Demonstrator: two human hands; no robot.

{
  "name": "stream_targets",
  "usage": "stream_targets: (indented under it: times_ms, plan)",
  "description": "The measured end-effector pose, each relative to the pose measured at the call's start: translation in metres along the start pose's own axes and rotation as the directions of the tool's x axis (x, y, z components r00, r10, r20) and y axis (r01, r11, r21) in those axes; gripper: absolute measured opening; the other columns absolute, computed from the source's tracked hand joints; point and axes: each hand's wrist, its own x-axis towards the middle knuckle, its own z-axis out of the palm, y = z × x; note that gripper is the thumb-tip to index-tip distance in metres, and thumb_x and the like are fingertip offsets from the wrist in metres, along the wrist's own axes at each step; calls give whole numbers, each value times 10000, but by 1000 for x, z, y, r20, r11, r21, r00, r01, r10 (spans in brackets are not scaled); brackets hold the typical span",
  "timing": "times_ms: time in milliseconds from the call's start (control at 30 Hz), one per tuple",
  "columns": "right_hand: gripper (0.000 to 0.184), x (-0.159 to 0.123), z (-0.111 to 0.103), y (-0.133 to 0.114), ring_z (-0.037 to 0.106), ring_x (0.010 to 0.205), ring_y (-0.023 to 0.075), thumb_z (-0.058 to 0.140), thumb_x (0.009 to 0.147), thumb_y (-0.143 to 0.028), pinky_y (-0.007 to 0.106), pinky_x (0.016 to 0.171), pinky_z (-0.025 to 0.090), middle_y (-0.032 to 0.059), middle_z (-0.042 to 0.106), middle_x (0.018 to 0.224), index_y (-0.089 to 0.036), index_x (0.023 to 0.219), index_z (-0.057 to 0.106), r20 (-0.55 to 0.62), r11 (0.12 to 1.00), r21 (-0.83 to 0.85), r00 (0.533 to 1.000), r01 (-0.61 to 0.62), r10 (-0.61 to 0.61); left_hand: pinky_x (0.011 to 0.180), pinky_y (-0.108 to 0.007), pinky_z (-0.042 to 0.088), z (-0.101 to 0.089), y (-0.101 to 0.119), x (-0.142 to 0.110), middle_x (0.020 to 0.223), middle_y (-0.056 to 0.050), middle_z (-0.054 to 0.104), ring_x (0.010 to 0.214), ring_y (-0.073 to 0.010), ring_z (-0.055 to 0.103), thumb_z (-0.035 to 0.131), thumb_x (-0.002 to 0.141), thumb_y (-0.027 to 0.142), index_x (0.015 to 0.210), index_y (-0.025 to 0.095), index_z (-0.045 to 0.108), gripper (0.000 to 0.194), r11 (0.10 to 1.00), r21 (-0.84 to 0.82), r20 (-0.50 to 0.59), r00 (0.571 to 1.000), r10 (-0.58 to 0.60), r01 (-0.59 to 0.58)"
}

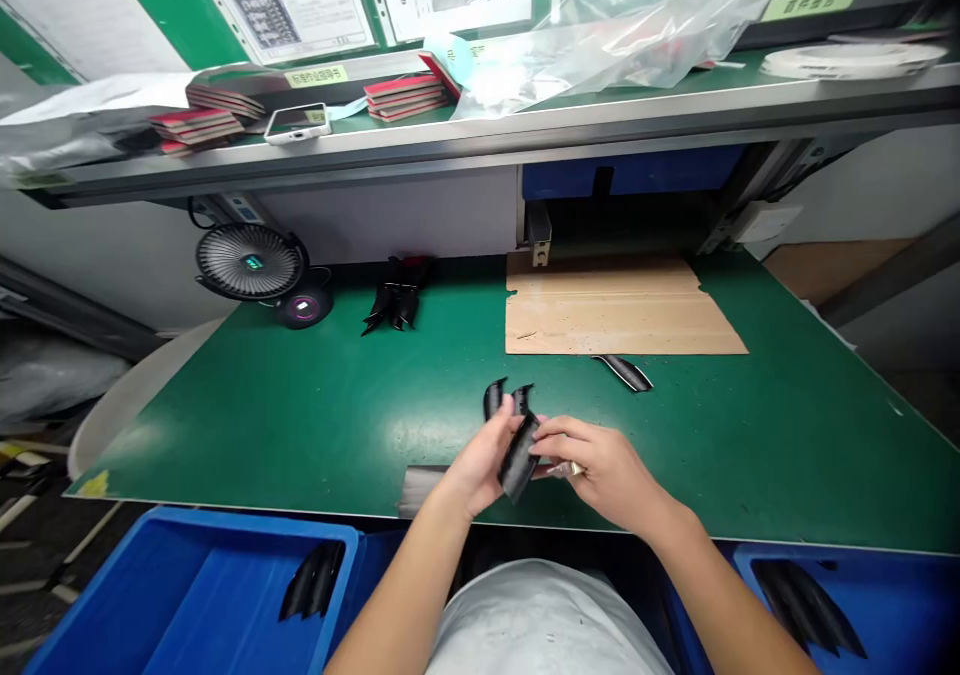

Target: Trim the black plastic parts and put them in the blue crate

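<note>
My left hand (481, 463) is closed around a black curved shell-like piece (519, 460), tilted over the front of the green table. Two more black curved tips (495, 398) rise just beyond the fingers; whether this hand grips them too is unclear. My right hand (592, 460) is closed, its fingertips against the right side of the piece. Between its fingers sits a small slim tool with a brass-coloured end (576, 468), mostly hidden. By the left wrist, a grey ribbed piece (420, 490) lies at the table's front edge.
A cardboard sheet (615, 305) lies at the back, one black piece (628, 373) before it. Black pieces (395, 300) and a fan (251, 260) stand back left. Blue bins (172, 595) with black pieces flank me below. A loaded shelf (480, 140) crosses above.
</note>
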Motion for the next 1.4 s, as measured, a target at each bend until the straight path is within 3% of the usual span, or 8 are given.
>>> stream_targets:
  times_ms: [67,200,333,533,767,967,1133,1400]
  plan:
    - [413,0,3,-18,606,862,154,419,827,-70,277,706,503,51,576,1187,-279,1095,655,-142,1000,-2,990,21,-22,630,-237,497,14,5,-5,730,-48,590,658,-132,588,716,741,368,795,122,586,283,979,-200,27,999,38,-32]
    - [290,-7,19,-41,578,701,144,521,886,-320,275,633,513,89,584,1063,-219,1138,621,-413,921,308,838,-240,357,590,-189,462,20,16,-7,547,84,362,483,-39,412,708,763,239,684,158,452,280,773,-530,-269,934,236,-347]
    - [363,-11,39,-55,612,839,201,538,880,-436,298,738,515,79,649,941,-165,1107,620,-172,732,603,844,-317,508,528,-160,398,22,23,-14,544,93,282,454,-29,322,668,788,200,661,165,408,292,613,-552,-435,822,366,-565]
    - [291,-8,49,-53,567,753,168,530,898,-402,273,699,462,37,616,862,-188,1055,647,-223,816,500,868,-290,445,606,-254,447,27,25,-33,568,49,354,533,-83,417,583,780,246,576,183,327,333,668,-654,-246,935,256,-355]
    - [348,-22,42,-68,542,758,165,462,940,-393,280,682,459,42,583,862,-219,1199,615,-68,776,560,917,-290,392,422,-206,274,25,35,-48,467,60,159,415,-80,255,502,752,239,533,191,186,387,547,-588,-425,803,418,-596]
    - [454,-16,42,-78,429,560,90,572,884,-416,215,492,384,16,587,830,-252,1305,525,151,460,798,867,-391,475,390,-216,229,33,34,-55,447,54,134,391,-84,208,466,769,258,525,193,161,396,547,-553,-427,778,462,-628]
    - [495,-12,33,-76,298,466,40,575,891,-405,187,413,245,-3,571,769,-235,1346,476,306,353,832,885,-428,350,376,-214,200,36,31,-56,443,55,123,389,-85,184,478,767,269,520,194,167,405,545,-564,-407,783,471,-621]
    - [281,-5,24,-78,419,615,103,487,927,-316,237,584,353,-29,484,676,-199,1131,641,196,629,665,906,-404,374,378,-229,194,38,26,-56,448,55,118,393,-89,170,466,774,267,514,196,186,389,548,-526,-424,759,494,-650]
